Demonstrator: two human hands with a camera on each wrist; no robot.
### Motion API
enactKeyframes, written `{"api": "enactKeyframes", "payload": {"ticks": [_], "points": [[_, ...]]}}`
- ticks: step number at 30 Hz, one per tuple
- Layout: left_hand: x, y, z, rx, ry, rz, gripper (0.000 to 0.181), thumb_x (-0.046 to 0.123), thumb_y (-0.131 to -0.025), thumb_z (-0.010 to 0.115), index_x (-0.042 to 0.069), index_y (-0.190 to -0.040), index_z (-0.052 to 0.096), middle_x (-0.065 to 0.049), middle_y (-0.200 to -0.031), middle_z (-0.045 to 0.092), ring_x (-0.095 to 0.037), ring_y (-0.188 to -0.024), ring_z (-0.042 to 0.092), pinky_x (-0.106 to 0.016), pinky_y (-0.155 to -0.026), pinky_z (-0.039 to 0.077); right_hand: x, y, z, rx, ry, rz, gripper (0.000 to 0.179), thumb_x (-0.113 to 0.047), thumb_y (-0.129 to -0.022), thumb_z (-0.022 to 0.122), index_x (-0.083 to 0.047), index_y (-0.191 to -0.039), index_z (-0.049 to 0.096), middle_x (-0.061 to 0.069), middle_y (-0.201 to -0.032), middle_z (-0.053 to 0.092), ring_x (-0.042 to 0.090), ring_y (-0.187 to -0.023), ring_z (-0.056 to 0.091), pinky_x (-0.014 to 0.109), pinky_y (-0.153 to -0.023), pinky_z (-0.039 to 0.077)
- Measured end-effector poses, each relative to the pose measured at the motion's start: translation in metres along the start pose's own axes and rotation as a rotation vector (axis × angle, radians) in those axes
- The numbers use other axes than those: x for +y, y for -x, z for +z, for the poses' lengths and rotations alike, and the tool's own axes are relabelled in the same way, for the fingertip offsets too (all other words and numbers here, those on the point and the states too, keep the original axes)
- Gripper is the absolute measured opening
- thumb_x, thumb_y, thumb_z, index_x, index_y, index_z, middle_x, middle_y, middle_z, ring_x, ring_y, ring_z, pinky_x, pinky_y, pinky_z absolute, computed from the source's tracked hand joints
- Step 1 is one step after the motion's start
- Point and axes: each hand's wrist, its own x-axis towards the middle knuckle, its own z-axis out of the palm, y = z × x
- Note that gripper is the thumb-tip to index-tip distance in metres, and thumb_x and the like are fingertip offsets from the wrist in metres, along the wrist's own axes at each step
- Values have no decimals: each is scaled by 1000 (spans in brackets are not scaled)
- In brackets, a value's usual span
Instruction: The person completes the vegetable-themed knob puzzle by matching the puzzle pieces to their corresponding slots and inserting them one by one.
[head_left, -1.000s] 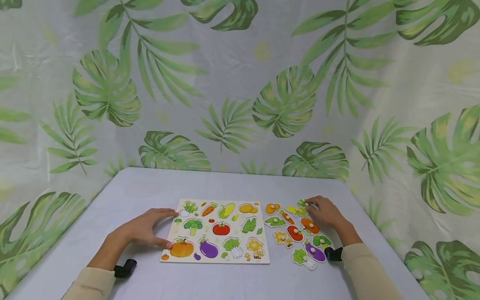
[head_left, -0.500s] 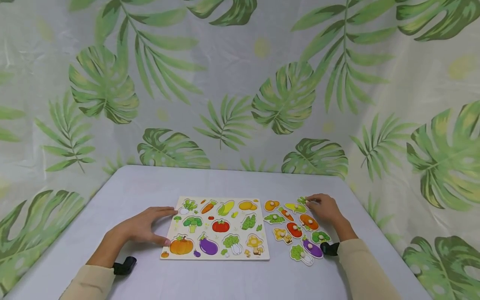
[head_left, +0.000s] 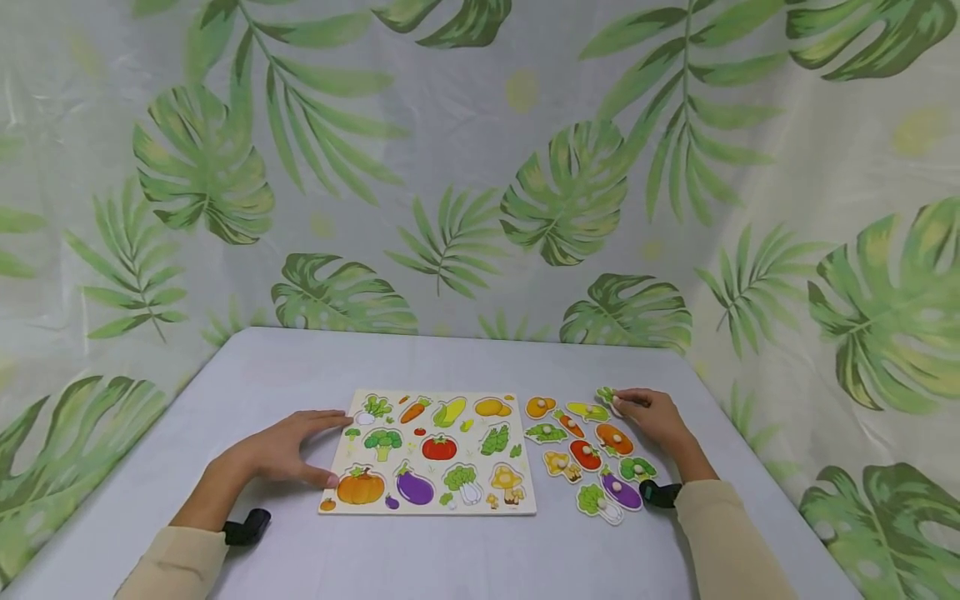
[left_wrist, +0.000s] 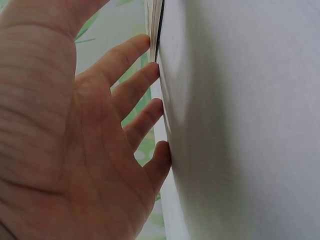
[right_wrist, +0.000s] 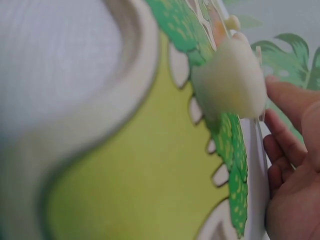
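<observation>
A wooden vegetable puzzle board (head_left: 468,454) lies on the table with its pictures facing up. Along its left edge rests my left hand (head_left: 281,450), thumb at the lower corner and fingers spread higher up. In the left wrist view, the fingertips (left_wrist: 156,107) touch down beside the board's edge. My right hand (head_left: 652,417) pinches a white turnip puzzle piece (head_left: 606,395) with green leaves at the far end of the loose pieces. The hand partly covers that piece. Close to the right wrist camera is the broccoli piece (right_wrist: 130,185) with its pale knob (right_wrist: 235,77).
Right of the board lie several knobbed pieces, among them potato (head_left: 537,407), corn (head_left: 587,412), carrot (head_left: 570,425), tomato (head_left: 581,458), pumpkin (head_left: 612,442), eggplant (head_left: 625,495) and bok choy (head_left: 592,500). A leaf-print curtain (head_left: 465,167) hangs behind the white table (head_left: 420,554).
The turnip piece has shifted slightly right and away from the corn piece, in the right hand's fingers. My left hand keeps its place at the board. The head view has tilted slightly.
</observation>
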Motion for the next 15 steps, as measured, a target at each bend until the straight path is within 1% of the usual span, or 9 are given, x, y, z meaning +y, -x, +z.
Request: {"api": "enactKeyframes", "payload": {"ticks": [4, 7, 11, 15], "points": [[-1, 2, -1, 5, 18, 6, 97, 59, -73, 84, 20, -154, 49, -16, -165, 37, -52, -149, 30, -79, -113, 27, -2, -2, 2, 0, -11, -15, 57, -48, -101, 64, -6, -139, 64, 25, -151, 52, 45, -143, 43, 62, -119, 35], [-2, 4, -1, 8, 30, 15, 97, 58, -73, 84, 19, -154, 49, -17, -164, 37, -52, -149, 30, -80, -114, 26, -3, 0, 4, 0, -2, -27, 54, -45, -101, 64, -5, -138, 64, 26, -151, 50, 46, -142, 43, 63, -118, 35], [-2, 3, 1, 10, 27, 30, 97, 58, -74, 84, 19, -154, 48, -17, -164, 37, -52, -150, 30, -79, -114, 26, -7, 4, 4, -10, 40, -26, 46, -37, -102, 64, -4, -135, 66, 27, -149, 51, 46, -139, 45, 63, -118, 36], [-1, 3, 1, 12, 26, 36, 97, 59, -74, 83, 19, -155, 48, -18, -164, 37, -53, -149, 30, -80, -113, 26, -17, 4, -2, -12, 104, -58, 41, -34, -103, 65, -4, -130, 69, 27, -140, 57, 44, -127, 52, 62, -109, 44]]}}
